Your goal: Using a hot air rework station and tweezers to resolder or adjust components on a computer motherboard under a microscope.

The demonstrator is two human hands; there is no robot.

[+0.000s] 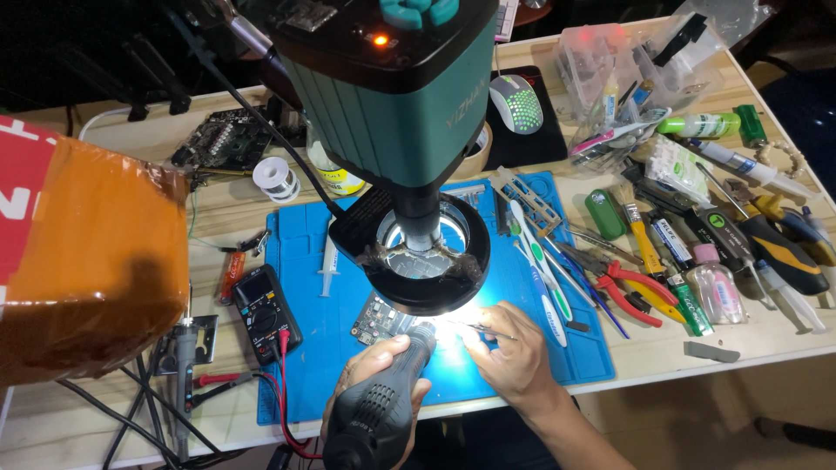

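Right now my left hand (370, 370) is wrapped tight around a black rotary tool (383, 400), fingers clamped on its ribbed body, the tip pointing up into the bright patch under the ring light (427, 261). My right hand (514, 357) sits just beside that tip, fingers pinched together on tweezers (488, 331) that reach toward the same spot. The circuit board (379, 318) lies on the blue mat (522, 287) beneath the microscope (392, 96), partly hidden by the ring light and washed out by glare, so I cannot tell exactly where the tip meets it.

My worry is the glare: with the contact point blown out, I could let the bit skate sideways and cut neighbouring parts. The tweezers sit very near the spinning end, so a small twitch might knock them together and shift the board, which looks unclamped. The multimeter (266, 309) leads trail near my left wrist and could snag.
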